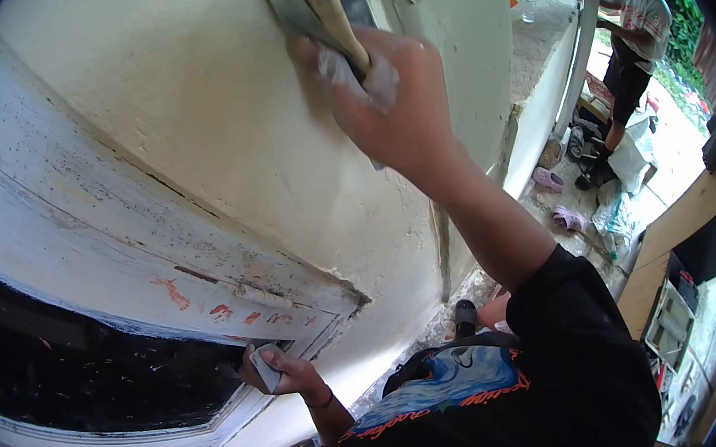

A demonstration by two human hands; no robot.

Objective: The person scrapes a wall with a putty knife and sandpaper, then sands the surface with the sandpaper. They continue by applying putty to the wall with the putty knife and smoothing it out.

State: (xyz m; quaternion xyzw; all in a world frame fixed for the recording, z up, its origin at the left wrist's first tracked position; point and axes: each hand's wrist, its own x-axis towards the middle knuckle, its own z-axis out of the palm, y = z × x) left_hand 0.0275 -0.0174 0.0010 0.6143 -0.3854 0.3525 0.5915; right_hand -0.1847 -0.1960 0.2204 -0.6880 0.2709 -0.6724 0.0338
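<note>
Right hand (388, 101): raised high, fingers (341, 75) closed tight round the wooden handle of a scraper (320, 7). Fingers are smeared with grey paste. The scraper's grey blade lies flat against the cream wall (212, 108), near the top edge of view, just left of a wall corner.

Left hand (285, 377): low down, fingers curled round a small pale block (266, 366) (cannot tell what it is). It sits at the lower corner of the white window frame (114, 251), which has flaking paint and red marks, and touches or nearly touches it.

Background, right: another person (636, 24) stands well apart. Purple slippers (547, 177) lie on the floor (541, 203) near the wall base.
</note>
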